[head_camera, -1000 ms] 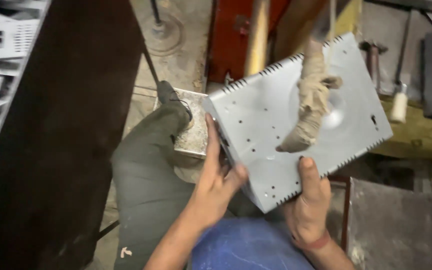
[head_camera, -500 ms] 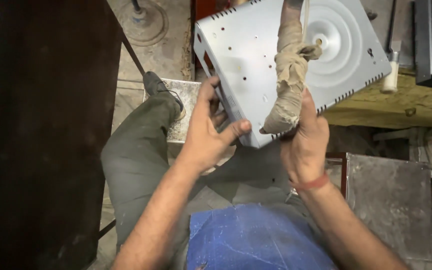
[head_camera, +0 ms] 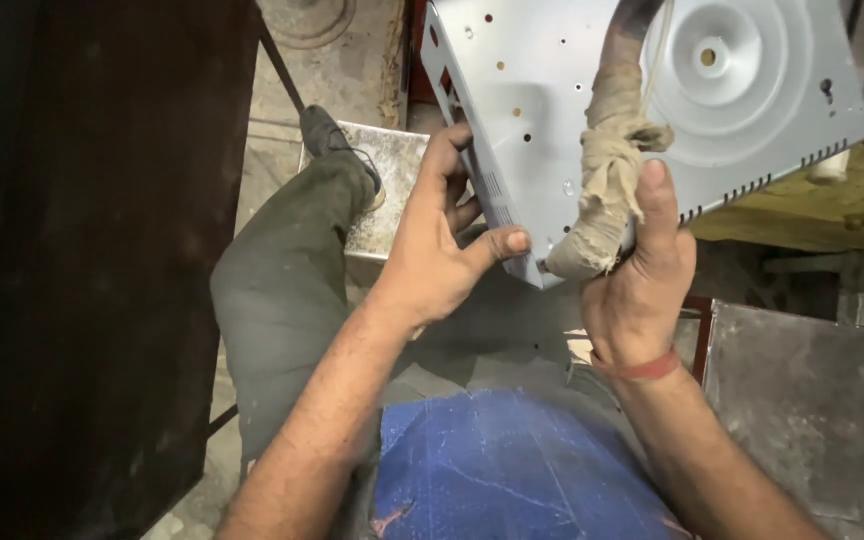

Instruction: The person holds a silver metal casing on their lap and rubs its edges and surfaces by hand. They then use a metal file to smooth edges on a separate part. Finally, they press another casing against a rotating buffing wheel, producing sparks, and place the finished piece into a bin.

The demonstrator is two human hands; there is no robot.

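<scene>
A pale grey sheet-metal housing (head_camera: pixel 552 90) with small holes, edge slots and a round pressed dish is held up in front of me. My left hand (head_camera: pixel 442 250) grips its left side wall, thumb pressed on the near corner. My right hand (head_camera: pixel 637 290) holds the near edge, its thumb pinning a dirty cloth-wrapped bar (head_camera: pixel 607 190) that lies across the face of the housing.
A dark metal panel (head_camera: pixel 82 250) fills the left side. My leg in grey trousers rests its shoe on a small metal box (head_camera: pixel 387 180) on the concrete floor. A worn metal plate (head_camera: pixel 802 400) lies at the right, and a yellowish wooden bench (head_camera: pixel 832 210) stands behind the housing.
The housing has risen and come closer to the camera. My right hand has slid from under the plate onto the cloth-wrapped bar, and my left hand has shifted along the side wall.
</scene>
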